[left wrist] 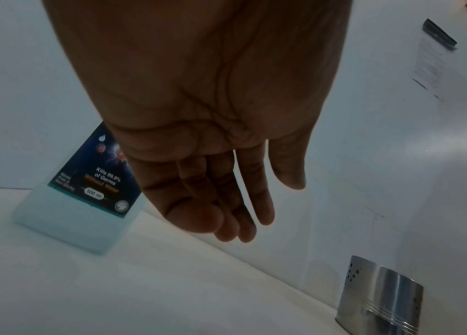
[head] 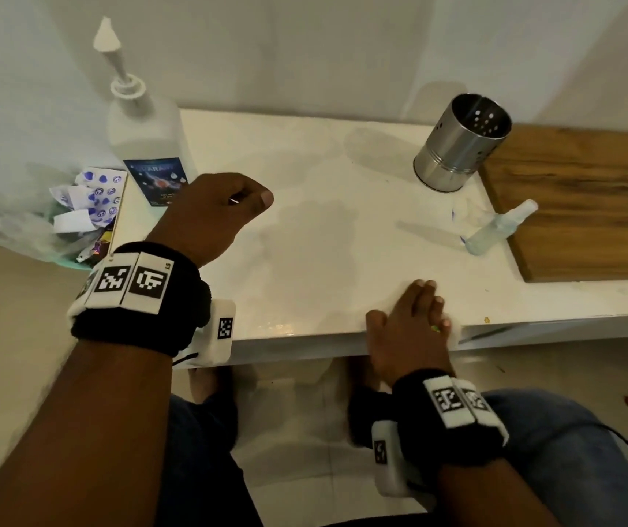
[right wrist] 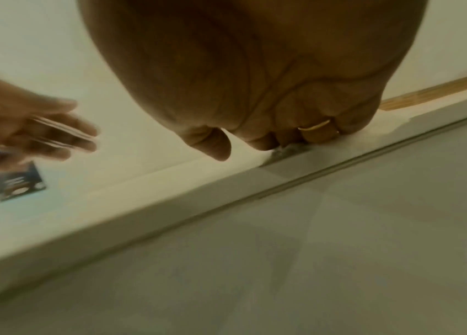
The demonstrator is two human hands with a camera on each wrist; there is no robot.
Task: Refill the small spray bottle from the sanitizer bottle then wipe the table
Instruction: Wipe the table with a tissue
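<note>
The big clear sanitizer bottle [head: 145, 135] with a white pump and a dark blue label [left wrist: 94, 179] stands at the table's back left corner. My left hand [head: 244, 201] hovers just in front of it, its fingers [left wrist: 226, 204] relaxed and holding nothing. The small spray bottle [head: 498, 228], capped, stands at the right beside the wooden board. At the white table's [head: 324, 222] front edge my right hand [head: 422, 302] presses flat on a white tissue [head: 456, 330], whose damp edge [right wrist: 286, 151] shows under the fingers. The tabletop has a wet sheen.
A perforated steel holder [head: 460, 142] stands at the back right. A wooden board [head: 586, 199] covers the right end. A clear plastic bag [head: 38, 214] of wrappers and paper hangs off the left side. A wall runs close behind the table.
</note>
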